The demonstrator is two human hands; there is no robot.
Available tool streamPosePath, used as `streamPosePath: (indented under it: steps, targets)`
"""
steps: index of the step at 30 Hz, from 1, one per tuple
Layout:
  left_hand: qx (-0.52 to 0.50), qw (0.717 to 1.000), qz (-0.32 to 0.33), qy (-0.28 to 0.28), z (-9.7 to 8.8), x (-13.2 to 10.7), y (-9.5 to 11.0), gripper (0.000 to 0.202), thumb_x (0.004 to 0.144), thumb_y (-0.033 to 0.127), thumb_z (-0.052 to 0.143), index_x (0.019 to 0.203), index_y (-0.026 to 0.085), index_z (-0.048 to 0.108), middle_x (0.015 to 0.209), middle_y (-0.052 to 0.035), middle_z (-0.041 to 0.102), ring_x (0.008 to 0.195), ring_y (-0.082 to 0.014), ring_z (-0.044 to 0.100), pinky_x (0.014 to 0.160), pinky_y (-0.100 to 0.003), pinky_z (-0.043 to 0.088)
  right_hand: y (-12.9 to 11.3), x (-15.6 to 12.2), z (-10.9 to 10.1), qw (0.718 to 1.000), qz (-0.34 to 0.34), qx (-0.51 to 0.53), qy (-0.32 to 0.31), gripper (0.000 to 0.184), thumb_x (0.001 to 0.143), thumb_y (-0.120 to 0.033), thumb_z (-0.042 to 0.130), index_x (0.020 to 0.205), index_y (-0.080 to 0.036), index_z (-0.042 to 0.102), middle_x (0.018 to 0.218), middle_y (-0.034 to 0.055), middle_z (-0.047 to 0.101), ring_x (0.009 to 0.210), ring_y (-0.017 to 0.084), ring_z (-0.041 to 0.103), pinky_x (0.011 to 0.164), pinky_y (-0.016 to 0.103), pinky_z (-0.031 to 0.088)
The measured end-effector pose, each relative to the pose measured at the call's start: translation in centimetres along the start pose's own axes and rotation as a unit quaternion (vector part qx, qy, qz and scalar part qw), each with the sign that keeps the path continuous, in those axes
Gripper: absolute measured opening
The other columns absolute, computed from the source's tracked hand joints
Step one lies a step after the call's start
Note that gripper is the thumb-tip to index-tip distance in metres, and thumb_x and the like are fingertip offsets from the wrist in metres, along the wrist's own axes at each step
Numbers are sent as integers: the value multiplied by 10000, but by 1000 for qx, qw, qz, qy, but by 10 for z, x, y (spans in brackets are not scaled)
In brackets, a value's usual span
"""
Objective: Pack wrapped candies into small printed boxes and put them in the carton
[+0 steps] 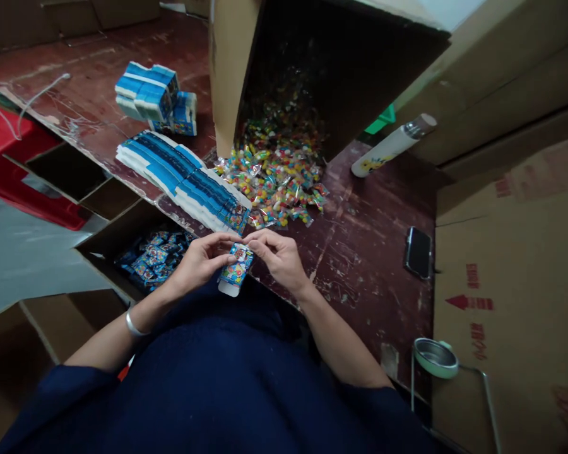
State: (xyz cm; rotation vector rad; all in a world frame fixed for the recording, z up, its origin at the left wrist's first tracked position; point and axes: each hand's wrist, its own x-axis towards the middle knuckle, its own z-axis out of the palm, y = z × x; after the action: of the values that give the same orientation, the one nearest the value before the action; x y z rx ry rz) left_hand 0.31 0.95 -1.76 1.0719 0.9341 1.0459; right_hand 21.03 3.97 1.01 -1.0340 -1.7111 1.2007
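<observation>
Box [237, 270] — in both hands at the table's [355, 258] near edge.
Long axis runs toward the body [208, 372], slightly aslant, white flap [228, 290] nearest; left hand [199, 261] grips its side, right hand [280, 260] pinches its far end. Blue stack [184, 180] lies just beyond; flask [383, 151] and phone [418, 253] sit apart, rightward. Large carton [226, 75] — wrapped candy [279, 183] spilling from its mouth; lower carton [106, 241] contains blue packs [156, 255].

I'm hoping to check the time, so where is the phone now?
In the head view, the phone lies on the right of the table, below the white bottle and just left of a cardboard box.
</observation>
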Motion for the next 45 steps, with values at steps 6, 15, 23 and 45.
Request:
streamPosePath:
  steps: [6, 15, 23, 45]
  targets:
    - [-2, 992, -117, -48, 0, -6, -15, 435, 712, 332, 886, 935, 180, 544, 923, -2, 671, 818, -157, 697, 767, -288, 589, 25, -12, -28, 992, 12, -104, 66, 268, 960, -476, 666, 974, -230, 769, 1036, 69, 781, 913, 214, 733, 767, 333, 591]
    - [343, 858, -116, -366, -58, -1, 28, 404, 853, 279, 738, 1251, 223, 696, 1149, -72, 751, 1033, -238, 711, 909, -316, 539, 85, 45, -80, 940, 78, -310, 119, 401, 803, -212, 717, 1204, -226, 701, 1248, 97, 734, 636, 148, 644, 808, 380, 572]
    - [194, 962, -115, -153, -19, 3, 14, 276, 887, 395, 710, 1029, 175, 625, 936, -50, 752, 830, -207, 741, 766, -311, 573, 47, 22, -70, 968, 77, -47, 235, 278, 760, -378, 818, 943, -209, 695, 762, -1, 708, 602, 153, 647, 501, 266, 519]
    - [-16, 999, 5, -28, 36, 4, 4, 527, 848, 374, 810, 1275, 229, 536, 1002, -15, 631, 803, -134, 671, 755, -254, 572, 14, -30, -5, 984, 14, -25, 176, 188, 931, -431, 726, 1003, -257, 738, 998, 45, 769, 869, 225, 750, 813, 373, 627]
